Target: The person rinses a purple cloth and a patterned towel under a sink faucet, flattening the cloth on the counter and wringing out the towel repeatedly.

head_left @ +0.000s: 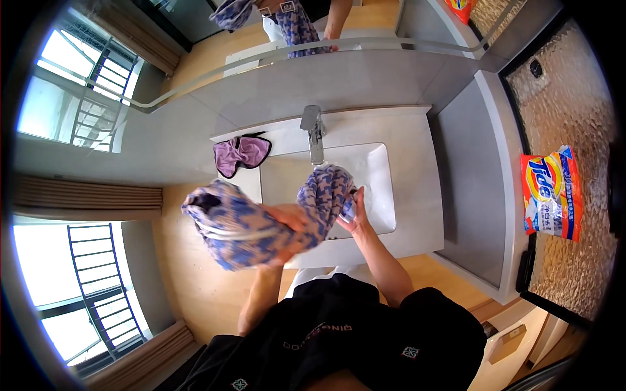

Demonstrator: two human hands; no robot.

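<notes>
A blue and pale pink houndstooth cloth (326, 195) is bunched and twisted across the front of the white sink basin (385, 163). Its left part bulges out past the counter's left side, showing a white band and a dark fold or opening; this end is slightly smeared by motion. My left hand (290, 218) is closed around the middle of the bundle. On the other end, over the basin, my right hand (357, 218) grips the cloth from the right, its fingers partly hidden by the fabric. The chrome faucet (314, 133) stands just behind this end; whether water runs is hidden.
A purple cloth with black edging (241, 155) lies on the counter (417, 202), left of the basin. A mirror (365, 23) spans the wall behind. At the right, an orange detergent bag (551, 193) rests on a textured glass-like surface (574, 267). Windows are at the left.
</notes>
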